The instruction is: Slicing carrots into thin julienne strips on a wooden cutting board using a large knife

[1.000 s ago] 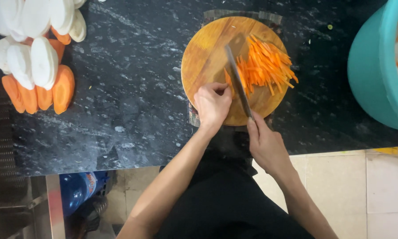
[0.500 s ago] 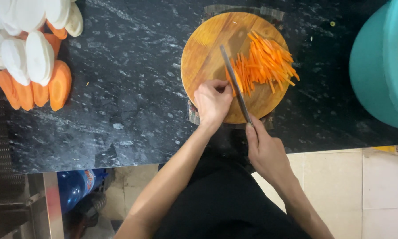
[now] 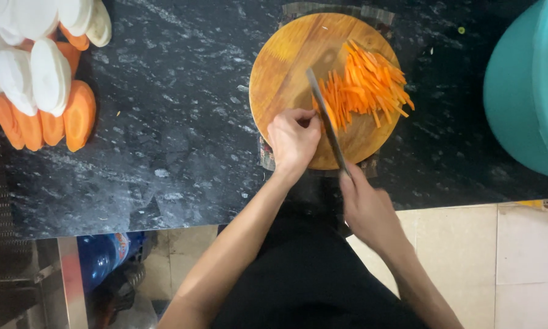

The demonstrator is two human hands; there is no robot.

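A round wooden cutting board (image 3: 289, 61) lies on the black stone counter (image 3: 176, 122). A pile of thin orange carrot strips (image 3: 365, 82) covers its right half. My right hand (image 3: 365, 207) grips the handle of a long knife (image 3: 325, 119), whose blade lies across the board beside the strips. My left hand (image 3: 293, 139) rests curled on the board's near edge, left of the blade, fingertips bent down against the wood; whatever lies under them is hidden.
At the far left sit white radish slices (image 3: 33, 67) and orange carrot slabs (image 3: 54, 125). A teal plastic tub (image 3: 523, 91) stands at the right. Below the counter edge are tiled floor (image 3: 505, 262) and a blue bottle (image 3: 103, 256).
The knife blade has shifted left across the board, away from the strip pile. My left hand has stayed at the board's near edge.
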